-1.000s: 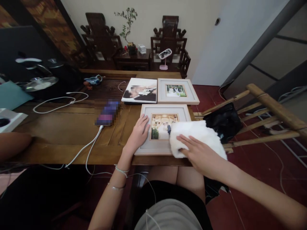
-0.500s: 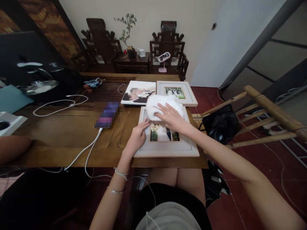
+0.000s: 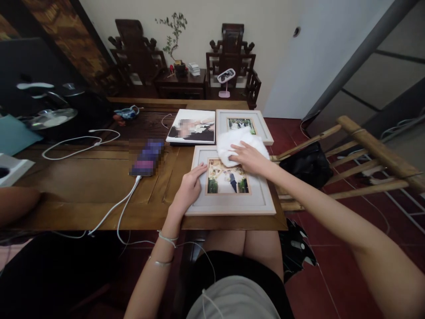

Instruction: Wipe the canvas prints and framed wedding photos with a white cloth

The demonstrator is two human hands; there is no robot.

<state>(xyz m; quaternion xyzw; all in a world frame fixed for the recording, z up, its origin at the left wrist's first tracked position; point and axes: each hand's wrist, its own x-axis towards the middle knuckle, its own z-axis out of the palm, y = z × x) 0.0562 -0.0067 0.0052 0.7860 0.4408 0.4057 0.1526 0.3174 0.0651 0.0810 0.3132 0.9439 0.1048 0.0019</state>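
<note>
Pressed flat under our right hand, the white cloth sits bunched on the far right corner of the near picture frame, spilling a little over the frame's far edge toward the second frame behind it. Our fingers lie spread on top of the cloth rather than clenched around it.

Our left hand rests open on the frame's left border, fingertips touching the edge of the photo, steadying it. The frame lies flat at the near right corner of the wooden table, its long axis running left to right, and the uncovered photo and mat lie toward us from the cloth. The right hand is the nearer one to the cloth.

A photo album lies beside the second frame, and a phone on its white cable lies left of our frame. No containers sit near the hands.
</note>
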